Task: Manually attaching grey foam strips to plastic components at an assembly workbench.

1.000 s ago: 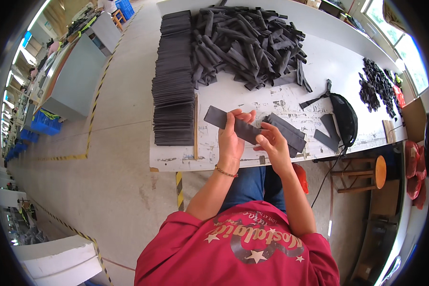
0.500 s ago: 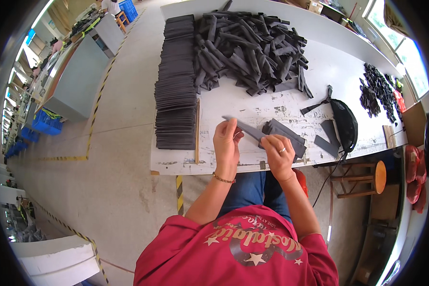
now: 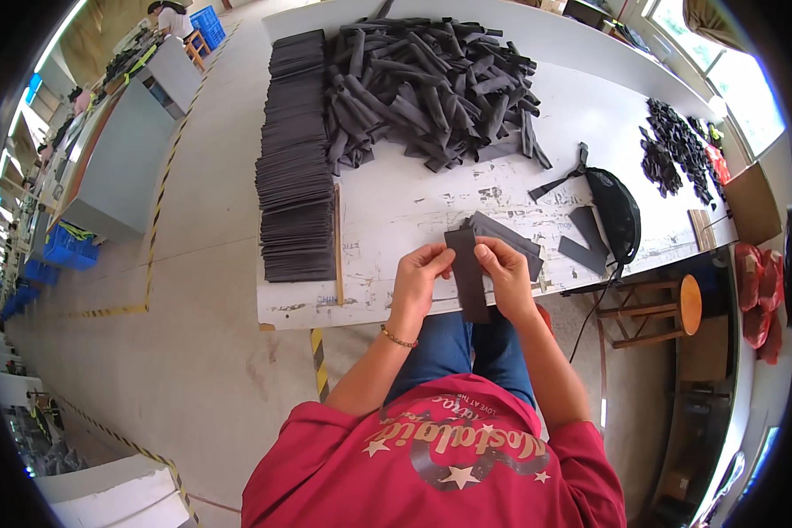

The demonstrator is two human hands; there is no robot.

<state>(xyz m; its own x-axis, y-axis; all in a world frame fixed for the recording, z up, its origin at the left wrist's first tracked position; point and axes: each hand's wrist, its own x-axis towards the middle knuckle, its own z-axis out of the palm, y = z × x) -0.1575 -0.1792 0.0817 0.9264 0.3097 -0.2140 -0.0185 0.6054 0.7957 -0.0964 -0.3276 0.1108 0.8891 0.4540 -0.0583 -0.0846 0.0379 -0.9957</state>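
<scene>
Between my two hands, near the table's front edge, hangs a dark grey fabric strip (image 3: pixel 470 286). My left hand (image 3: pixel 422 275) pinches its left edge near the top, thumb and fingers closed. On the opposite edge, my right hand (image 3: pixel 502 271) grips the strip, its fingers partly hidden behind the cloth. Just beyond my right hand lies a small stack of grey fabric strips (image 3: pixel 512 240), fanned a little. To the left stands a long row of flat dark pieces (image 3: pixel 295 176), packed tightly along a thin wooden strip (image 3: pixel 338 251).
A heap of rolled dark fabric pieces (image 3: pixel 436 88) covers the table's far middle. At right lie a black pouch with a strap (image 3: pixel 614 216) and two loose strips (image 3: pixel 581 255). A wooden stool (image 3: pixel 688 305) stands at the right, near red bundles (image 3: pixel 757 299). One person (image 3: pixel 172 19) sits far left.
The strip was slanted between my hands; now it hangs upright, broad side showing. My right hand has come closer to my left, and the view has shifted slightly.
</scene>
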